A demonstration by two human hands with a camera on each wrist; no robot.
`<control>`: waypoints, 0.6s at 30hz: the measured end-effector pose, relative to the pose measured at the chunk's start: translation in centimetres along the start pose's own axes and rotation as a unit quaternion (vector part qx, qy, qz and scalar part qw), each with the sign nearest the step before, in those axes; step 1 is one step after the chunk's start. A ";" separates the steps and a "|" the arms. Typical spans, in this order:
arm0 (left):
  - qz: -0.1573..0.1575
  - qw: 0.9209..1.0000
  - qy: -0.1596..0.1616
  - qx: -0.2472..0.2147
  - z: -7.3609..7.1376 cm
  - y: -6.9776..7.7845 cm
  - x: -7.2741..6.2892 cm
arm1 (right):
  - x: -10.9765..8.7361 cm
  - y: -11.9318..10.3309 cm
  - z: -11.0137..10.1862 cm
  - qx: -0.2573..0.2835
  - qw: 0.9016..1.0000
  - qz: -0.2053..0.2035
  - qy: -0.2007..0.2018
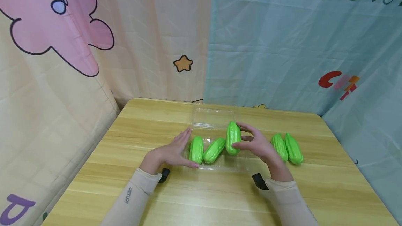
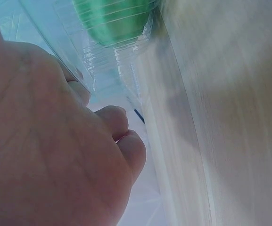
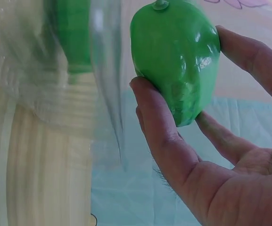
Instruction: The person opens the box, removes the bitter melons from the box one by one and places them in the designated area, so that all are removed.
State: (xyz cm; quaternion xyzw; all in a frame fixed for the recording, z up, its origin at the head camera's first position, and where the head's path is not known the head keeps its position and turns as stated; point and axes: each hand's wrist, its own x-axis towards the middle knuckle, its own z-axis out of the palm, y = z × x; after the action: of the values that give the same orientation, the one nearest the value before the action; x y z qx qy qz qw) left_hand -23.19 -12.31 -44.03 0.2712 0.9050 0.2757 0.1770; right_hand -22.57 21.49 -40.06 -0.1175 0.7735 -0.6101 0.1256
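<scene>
My right hand [image 1: 257, 144] pinches a green toy bitter melon [image 1: 233, 138] between thumb and fingers, over the right part of a clear plastic box [image 1: 224, 166]. In the right wrist view the held melon [image 3: 176, 56] is raised beside the box wall. Two more bitter melons lie in the box: one upright at the left [image 1: 196, 150], one slanted beside it [image 1: 214, 151]. My left hand [image 1: 169, 152] rests along the box's left side, fingers extended and thumb at the front corner. The left wrist view shows that hand [image 2: 55, 136] by the ribbed box wall.
The box's clear lid [image 1: 213, 117] stands open behind it. To the right, two further bitter melons [image 1: 279, 147] [image 1: 293, 149] lie side by side on the wooden table [image 1: 201, 198]. Printed curtains [image 1: 157, 44] hang behind and at both sides.
</scene>
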 end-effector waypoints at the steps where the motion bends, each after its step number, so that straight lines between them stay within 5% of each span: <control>1: 0.000 1.000 0.000 0.000 0.0 0.0 0.0 | -0.1 0.0 -0.3 0.002 1.000 -0.002 -0.002; 18: -0.003 1.000 -0.002 -0.004 -0.2 0.2 -0.1 | -1.5 -0.6 -4.0 0.020 1.000 -0.018 0.005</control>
State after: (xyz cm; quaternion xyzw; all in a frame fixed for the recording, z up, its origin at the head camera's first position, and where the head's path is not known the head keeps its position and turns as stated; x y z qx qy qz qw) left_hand -23.13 -12.30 -43.80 0.2685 0.9044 0.2781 0.1806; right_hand -22.53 25.50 -38.51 -0.1262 0.7595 -0.6280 0.1134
